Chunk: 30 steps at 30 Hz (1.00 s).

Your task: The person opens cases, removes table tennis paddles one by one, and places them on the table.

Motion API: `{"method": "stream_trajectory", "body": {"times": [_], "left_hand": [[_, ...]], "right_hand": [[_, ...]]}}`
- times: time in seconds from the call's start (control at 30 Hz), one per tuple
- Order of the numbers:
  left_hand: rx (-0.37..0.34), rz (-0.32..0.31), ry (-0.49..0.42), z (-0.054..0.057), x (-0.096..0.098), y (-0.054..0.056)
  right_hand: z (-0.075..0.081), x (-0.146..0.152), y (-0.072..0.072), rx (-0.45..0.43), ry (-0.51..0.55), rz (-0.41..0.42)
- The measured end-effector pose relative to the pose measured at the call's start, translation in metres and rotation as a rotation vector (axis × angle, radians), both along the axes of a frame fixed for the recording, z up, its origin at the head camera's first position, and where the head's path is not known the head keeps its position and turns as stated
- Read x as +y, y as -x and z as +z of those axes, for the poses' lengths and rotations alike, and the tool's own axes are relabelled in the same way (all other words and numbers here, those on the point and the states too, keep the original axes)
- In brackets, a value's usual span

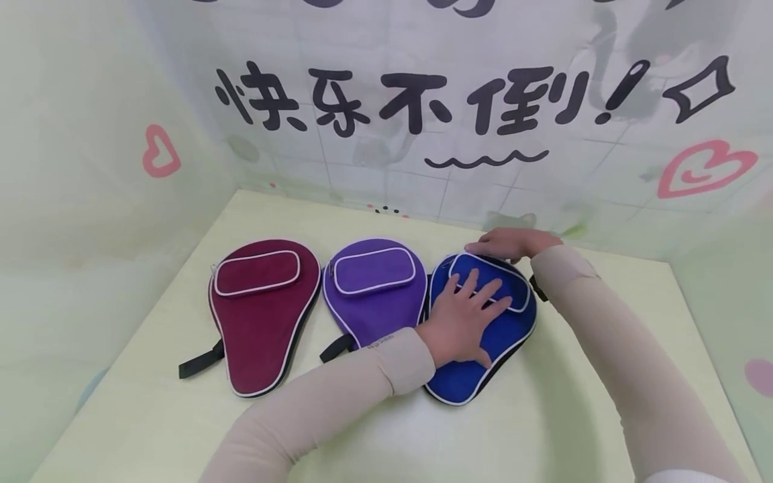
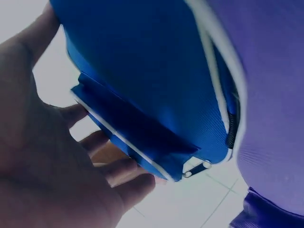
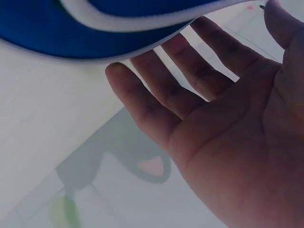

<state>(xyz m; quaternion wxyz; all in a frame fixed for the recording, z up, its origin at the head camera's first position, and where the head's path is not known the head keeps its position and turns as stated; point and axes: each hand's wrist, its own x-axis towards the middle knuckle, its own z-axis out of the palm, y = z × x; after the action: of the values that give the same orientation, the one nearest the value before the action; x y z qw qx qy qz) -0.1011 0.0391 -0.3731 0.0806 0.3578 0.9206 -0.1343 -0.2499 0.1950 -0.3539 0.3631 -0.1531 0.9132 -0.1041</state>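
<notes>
Your left hand (image 1: 461, 318) spreads its fingers wide on the blue case (image 1: 457, 386), near the surface's (image 1: 610, 315) far edge; your right hand's (image 1: 510, 243) extended fingers meet its rim. Probably light, padded (perhaps slick): grip its sides.

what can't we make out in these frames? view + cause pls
- Blue case, middle: head view, behind the left hand.
- Purple case, lower end: head view, behind the left sleeve.
- Top row of wall writing: head view, cut off by the top edge.
- Sleeve print: head view, too small to read.
</notes>
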Motion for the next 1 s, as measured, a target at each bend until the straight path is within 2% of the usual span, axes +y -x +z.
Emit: {"method": "stream_trajectory", "body": {"times": [0.1, 0.2, 0.4, 0.6, 0.7, 1.0], "left_hand": [[-0.020, -0.007, -0.009, -0.001, -0.001, 0.000], [-0.012, -0.011, -0.010, 0.002, 0.000, -0.001], [0.002, -0.012, 0.012, 0.003, 0.000, 0.000], [0.002, -0.009, 0.035, 0.002, 0.001, 0.003], [-0.010, -0.003, 0.032, 0.002, 0.003, 0.003], [-0.036, 0.018, 0.036, 0.001, 0.004, 0.002]], "right_hand": [[0.000, -0.012, 0.003, -0.026, -0.069, 0.024], [0.000, -0.022, 0.006, -0.008, -0.105, 0.049], [-0.001, -0.042, 0.012, -0.003, -0.090, 0.117], [-0.005, -0.062, 0.017, -0.006, -0.040, 0.272], [-0.007, -0.069, 0.017, 0.003, -0.048, 0.318], [-0.008, -0.077, 0.016, 0.020, -0.088, 0.275]]}}
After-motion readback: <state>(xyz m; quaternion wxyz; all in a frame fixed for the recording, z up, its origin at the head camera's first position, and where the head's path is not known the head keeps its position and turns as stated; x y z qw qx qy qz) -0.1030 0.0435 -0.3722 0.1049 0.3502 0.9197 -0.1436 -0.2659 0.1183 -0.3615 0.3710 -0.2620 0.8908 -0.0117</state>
